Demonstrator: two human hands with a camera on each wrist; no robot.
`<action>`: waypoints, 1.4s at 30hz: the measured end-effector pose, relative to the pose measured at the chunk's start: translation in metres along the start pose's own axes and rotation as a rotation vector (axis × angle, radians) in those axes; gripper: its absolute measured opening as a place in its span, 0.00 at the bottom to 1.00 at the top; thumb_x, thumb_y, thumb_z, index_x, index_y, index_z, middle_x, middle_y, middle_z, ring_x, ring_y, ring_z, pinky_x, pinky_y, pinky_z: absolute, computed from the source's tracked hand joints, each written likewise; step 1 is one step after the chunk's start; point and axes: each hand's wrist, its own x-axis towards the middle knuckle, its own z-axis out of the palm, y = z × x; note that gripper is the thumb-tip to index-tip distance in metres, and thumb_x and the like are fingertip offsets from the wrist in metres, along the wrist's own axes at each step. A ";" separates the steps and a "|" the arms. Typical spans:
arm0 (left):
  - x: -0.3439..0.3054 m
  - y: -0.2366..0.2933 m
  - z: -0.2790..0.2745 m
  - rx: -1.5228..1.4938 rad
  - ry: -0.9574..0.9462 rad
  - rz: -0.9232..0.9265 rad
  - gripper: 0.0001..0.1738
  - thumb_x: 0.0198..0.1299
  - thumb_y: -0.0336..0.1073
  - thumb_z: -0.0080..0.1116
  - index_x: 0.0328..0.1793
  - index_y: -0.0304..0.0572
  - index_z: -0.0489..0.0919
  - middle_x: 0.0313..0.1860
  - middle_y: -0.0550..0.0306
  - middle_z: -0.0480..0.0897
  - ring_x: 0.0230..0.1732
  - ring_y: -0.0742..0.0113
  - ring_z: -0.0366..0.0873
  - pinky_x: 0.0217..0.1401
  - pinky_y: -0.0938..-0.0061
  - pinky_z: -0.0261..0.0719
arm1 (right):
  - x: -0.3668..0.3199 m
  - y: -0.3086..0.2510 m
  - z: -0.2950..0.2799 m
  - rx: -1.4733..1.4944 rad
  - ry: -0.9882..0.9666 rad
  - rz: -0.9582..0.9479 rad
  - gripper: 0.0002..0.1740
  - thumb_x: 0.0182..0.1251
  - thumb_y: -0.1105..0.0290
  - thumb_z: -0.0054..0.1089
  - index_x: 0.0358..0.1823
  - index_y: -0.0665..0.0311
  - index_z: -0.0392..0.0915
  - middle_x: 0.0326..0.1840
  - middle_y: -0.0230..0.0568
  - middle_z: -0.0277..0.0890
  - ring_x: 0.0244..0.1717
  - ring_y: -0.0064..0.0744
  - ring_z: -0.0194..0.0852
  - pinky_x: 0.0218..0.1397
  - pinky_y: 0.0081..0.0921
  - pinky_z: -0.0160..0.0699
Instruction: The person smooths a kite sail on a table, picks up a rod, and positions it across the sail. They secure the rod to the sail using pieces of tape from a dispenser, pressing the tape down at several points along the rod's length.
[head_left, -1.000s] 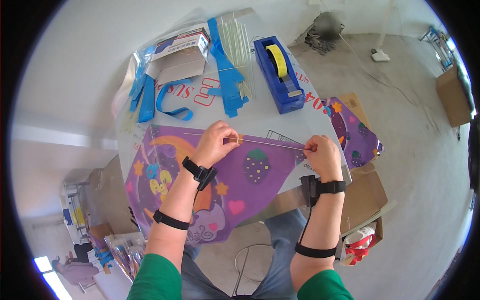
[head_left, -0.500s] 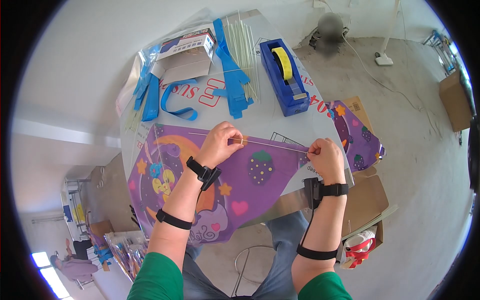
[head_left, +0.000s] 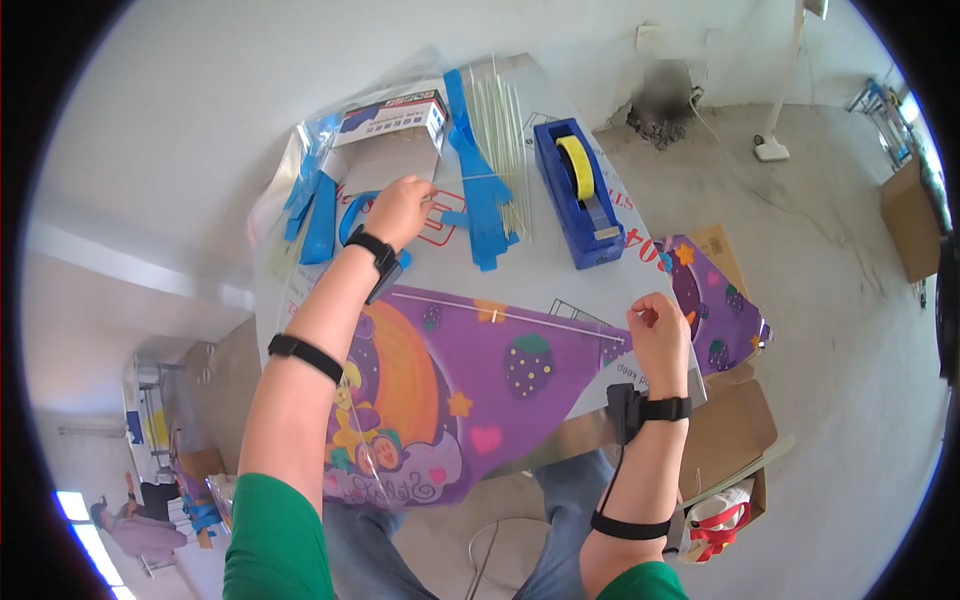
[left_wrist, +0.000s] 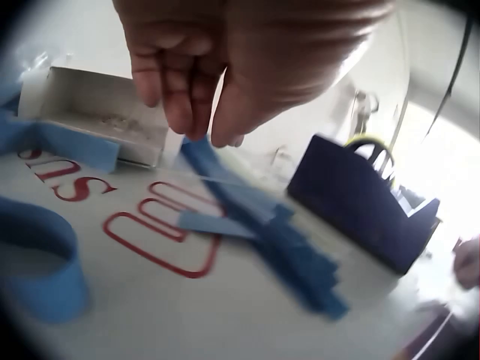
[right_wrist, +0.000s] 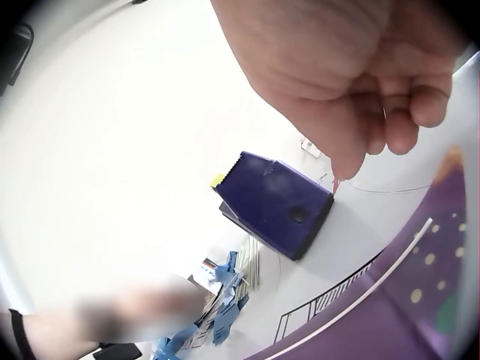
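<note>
A purple printed sheet [head_left: 520,420] with strawberries, stars and a moon lies over the near side of the table. Along its far edge runs a thin white rod [head_left: 560,325], with a small pale piece of tape around its middle. My left hand [head_left: 400,212] is over the table beyond the sheet, fingers pointing down with nothing visible between them. Below and beyond its fingertips are blue strips [left_wrist: 262,225]. My right hand [head_left: 660,335] hovers by the rod's right end, fingers loosely curled, and no object shows in them.
A blue tape dispenser [head_left: 578,195] with a yellow core stands at the far right of the table. An open white box [head_left: 390,150] and a bundle of pale sticks [head_left: 500,150] lie at the back. Beside the table are another purple sheet [head_left: 715,300] and a cardboard box [head_left: 725,420].
My left hand has let go of the rod and moved up and left toward the blue strips. My right hand has also released the rod's end. The rod stays on the sheet.
</note>
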 end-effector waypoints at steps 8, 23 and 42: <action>0.025 -0.010 0.032 0.421 -0.047 -0.065 0.10 0.57 0.31 0.51 0.40 0.48 0.83 0.41 0.52 0.77 0.50 0.54 0.75 0.49 0.61 0.75 | 0.001 -0.003 0.008 -0.001 0.034 -0.031 0.06 0.52 0.76 0.63 0.32 0.68 0.77 0.24 0.40 0.73 0.26 0.31 0.73 0.32 0.26 0.71; -0.024 0.014 -0.014 0.255 0.263 0.243 0.05 0.53 0.29 0.51 0.36 0.46 0.76 0.35 0.55 0.78 0.43 0.55 0.77 0.43 0.64 0.75 | 0.000 -0.017 0.022 0.085 0.080 -0.042 0.04 0.53 0.75 0.60 0.30 0.67 0.77 0.26 0.44 0.75 0.29 0.41 0.75 0.34 0.32 0.73; -0.184 0.061 -0.153 -2.194 1.021 -0.428 0.06 0.67 0.28 0.50 0.47 0.35 0.71 0.51 0.48 0.78 0.57 0.55 0.77 0.65 0.60 0.74 | -0.037 -0.052 -0.009 0.542 0.126 -0.065 0.03 0.61 0.75 0.59 0.33 0.67 0.77 0.25 0.30 0.74 0.24 0.18 0.71 0.27 0.16 0.72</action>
